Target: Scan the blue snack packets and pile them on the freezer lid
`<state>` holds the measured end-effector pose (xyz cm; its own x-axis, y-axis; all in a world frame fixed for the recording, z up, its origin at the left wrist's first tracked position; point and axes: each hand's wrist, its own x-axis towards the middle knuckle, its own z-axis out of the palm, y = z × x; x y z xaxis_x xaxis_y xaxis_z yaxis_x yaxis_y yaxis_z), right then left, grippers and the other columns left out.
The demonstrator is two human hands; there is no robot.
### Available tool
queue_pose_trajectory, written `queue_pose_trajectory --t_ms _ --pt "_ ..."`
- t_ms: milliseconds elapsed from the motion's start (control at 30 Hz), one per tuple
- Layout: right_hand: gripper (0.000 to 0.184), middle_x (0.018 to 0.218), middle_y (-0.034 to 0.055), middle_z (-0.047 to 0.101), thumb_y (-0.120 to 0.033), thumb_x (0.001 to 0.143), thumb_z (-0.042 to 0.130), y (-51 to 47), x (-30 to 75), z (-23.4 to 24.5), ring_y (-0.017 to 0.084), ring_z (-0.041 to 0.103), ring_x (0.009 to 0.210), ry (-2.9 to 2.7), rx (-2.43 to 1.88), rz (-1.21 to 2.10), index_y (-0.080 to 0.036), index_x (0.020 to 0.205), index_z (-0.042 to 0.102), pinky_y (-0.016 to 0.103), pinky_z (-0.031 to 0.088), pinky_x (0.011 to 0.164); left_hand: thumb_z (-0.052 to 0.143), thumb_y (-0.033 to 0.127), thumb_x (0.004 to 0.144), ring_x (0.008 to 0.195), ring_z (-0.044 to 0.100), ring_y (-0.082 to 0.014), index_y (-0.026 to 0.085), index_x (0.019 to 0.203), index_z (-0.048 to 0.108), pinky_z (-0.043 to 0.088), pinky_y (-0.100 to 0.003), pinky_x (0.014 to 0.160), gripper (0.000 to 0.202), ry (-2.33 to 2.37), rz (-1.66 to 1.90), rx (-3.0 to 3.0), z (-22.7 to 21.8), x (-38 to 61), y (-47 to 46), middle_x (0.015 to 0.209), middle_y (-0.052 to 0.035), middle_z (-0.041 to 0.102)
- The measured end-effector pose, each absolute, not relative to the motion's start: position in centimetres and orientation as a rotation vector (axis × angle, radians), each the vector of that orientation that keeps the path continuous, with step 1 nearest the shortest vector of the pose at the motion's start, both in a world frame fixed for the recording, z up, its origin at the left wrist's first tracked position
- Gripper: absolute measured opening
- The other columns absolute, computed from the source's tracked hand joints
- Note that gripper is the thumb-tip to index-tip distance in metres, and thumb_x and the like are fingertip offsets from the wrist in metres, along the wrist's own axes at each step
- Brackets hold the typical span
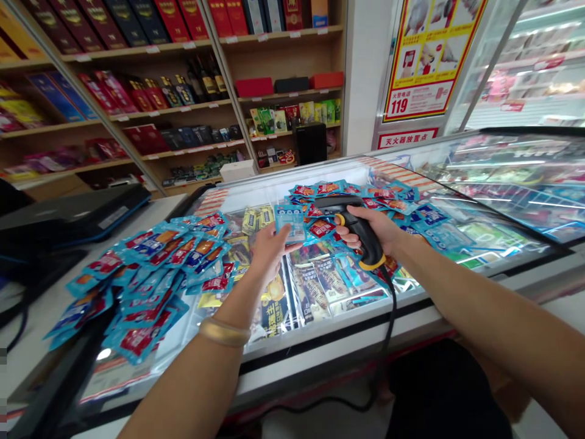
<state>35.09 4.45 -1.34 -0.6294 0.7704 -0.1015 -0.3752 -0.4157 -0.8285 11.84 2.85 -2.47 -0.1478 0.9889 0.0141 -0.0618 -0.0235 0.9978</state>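
My left hand (269,247) pinches a small light-blue snack packet (290,223), its printed back turned up toward me. To the right, my right hand (365,228) is wrapped round the handle of a black and yellow barcode scanner (365,239). The scanner's head points left toward the packet, with a small space between them. A heap of blue and red snack packets (155,268) lies on the glass left of my left hand. More such packets (388,198) are spread behind and right of the scanner.
The packets rest on the glass top of a chest freezer (313,323) holding wrapped ice creams. The scanner's black cable (389,317) hangs over the front edge. Dark equipment (73,213) stands at left. Shelves of boxes and bottles (183,107) line the back.
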Motion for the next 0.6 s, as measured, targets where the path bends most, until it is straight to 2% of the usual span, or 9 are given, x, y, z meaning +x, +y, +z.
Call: queue_pose_trajectory --t_ms 100,233,600 --pt "0.023 0.068 0.0015 0.055 -0.037 0.085 0.065 4.16 34.90 -1.28 0.009 0.044 0.049 -1.134 -0.644 2.121 -0.015 0.083 0.058 0.020 0.042 0.044 0.066 0.034 0.075 0.090 0.071 -0.0218 0.018 0.087 0.065 0.062 -0.048 0.085 0.020 1.290 1.404 1.102 -2.46 11.65 3.03 0.089 -0.0045 0.073" --pt "0.027 0.068 0.0026 0.056 -0.039 0.084 0.068 3.84 34.63 -1.32 0.009 0.045 0.050 -1.214 -0.681 2.135 -0.014 0.084 0.059 0.021 0.042 0.044 0.057 0.033 0.083 0.089 0.072 -0.0221 0.021 0.087 0.064 0.063 -0.046 0.082 0.015 1.325 1.409 1.114 -2.63 11.24 3.45 0.087 -0.0046 0.073" --pt "0.031 0.068 0.0024 0.056 -0.042 0.083 0.071 3.60 34.25 -1.49 0.008 0.046 0.049 -1.246 -0.737 2.142 -0.013 0.082 0.060 0.020 0.043 0.041 0.058 0.029 0.082 0.083 0.072 -0.0195 0.019 0.077 0.060 0.061 -0.046 0.086 0.012 1.330 1.436 1.029 -2.21 11.59 3.27 0.075 -0.0020 0.070"
